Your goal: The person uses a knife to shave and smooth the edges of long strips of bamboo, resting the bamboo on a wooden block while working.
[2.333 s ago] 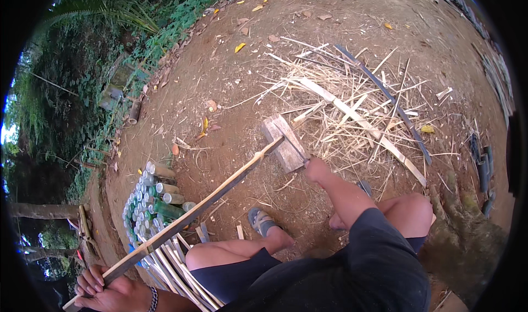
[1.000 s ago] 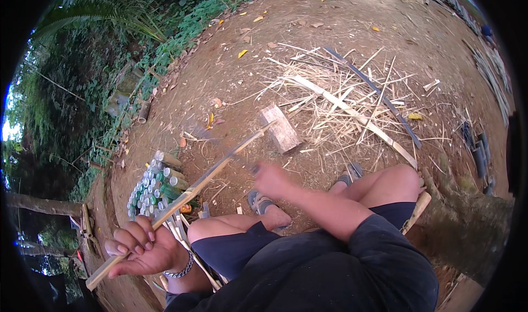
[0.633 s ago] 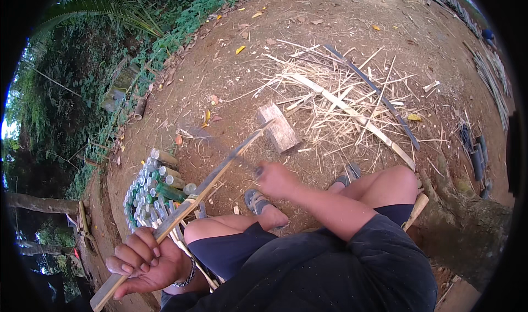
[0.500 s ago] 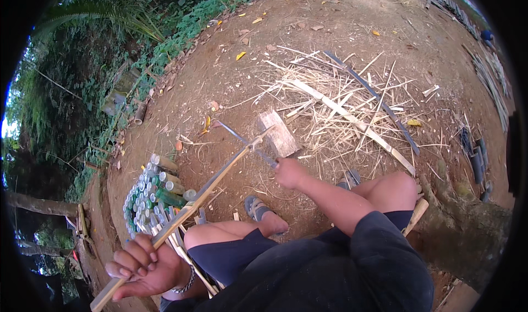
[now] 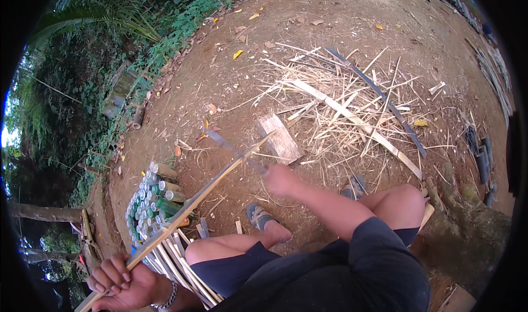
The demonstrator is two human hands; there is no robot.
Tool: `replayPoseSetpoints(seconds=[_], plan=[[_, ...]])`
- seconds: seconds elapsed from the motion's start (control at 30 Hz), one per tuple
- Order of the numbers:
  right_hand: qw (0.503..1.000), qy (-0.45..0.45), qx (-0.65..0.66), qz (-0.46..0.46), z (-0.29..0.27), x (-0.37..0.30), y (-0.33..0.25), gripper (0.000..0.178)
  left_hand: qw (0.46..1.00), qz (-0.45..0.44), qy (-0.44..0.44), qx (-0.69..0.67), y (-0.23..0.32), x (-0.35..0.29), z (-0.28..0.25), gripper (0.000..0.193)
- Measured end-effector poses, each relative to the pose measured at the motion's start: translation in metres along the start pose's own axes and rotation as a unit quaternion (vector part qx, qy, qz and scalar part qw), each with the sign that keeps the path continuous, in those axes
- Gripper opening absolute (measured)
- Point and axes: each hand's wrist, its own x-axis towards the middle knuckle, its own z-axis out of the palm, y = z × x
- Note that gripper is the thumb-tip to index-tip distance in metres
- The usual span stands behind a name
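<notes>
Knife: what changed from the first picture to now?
Right hand moved left, carrying the knife off the block; its blurred blade now crosses the strip in view. Nothing released or newly grasped. Left hand still grips the strip; block stayed put.

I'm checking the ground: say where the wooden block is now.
In the head view, the wooden block lies near the picture's centre, at the far end of the strip in the left hand, at the splinter pile's lower left.

Wooden strip (image 5: 177, 220), rough wooden block (image 5: 284, 144), metal blade (image 5: 223, 141)
</notes>
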Motion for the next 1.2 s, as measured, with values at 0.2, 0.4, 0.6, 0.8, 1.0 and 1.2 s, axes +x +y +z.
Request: replayPoseSetpoints(seconds=[0.2,0.4,0.6,0.8,1.0,1.2], plan=[[0.994,0.027,-0.109,0.012,0.042,0.079,0.156,0.028,1.0,-0.018,0.015,-0.004,-0.016,0.032,0.002,0.039],[0.989,0.054,0.007,0.14,0.035,0.07,0.14,0.022,0.999,0.002,0.027,0.034,-0.013,0.048,-0.024,0.036],[0.984,-0.01,-0.057,0.168,0.05,0.103,0.237,0.031,0.999,-0.019,0.015,0.022,-0.027,0.066,-0.019,0.04],[0.96,0.058,0.161,0.22,0.044,0.088,0.182,0.012,0.995,-0.003,0.002,0.101,-0.008,0.059,-0.023,0.042],[0.926,0.14,0.3,0.183,0.023,0.023,0.111,0.018,0.996,-0.032,-0.084,-0.011,-0.019,0.057,-0.023,0.041],[0.979,0.156,0.126,0.032,0.0,-0.042,0.003,0.031,0.999,-0.019,-0.036,-0.031,-0.023,0.042,0.006,0.043]])
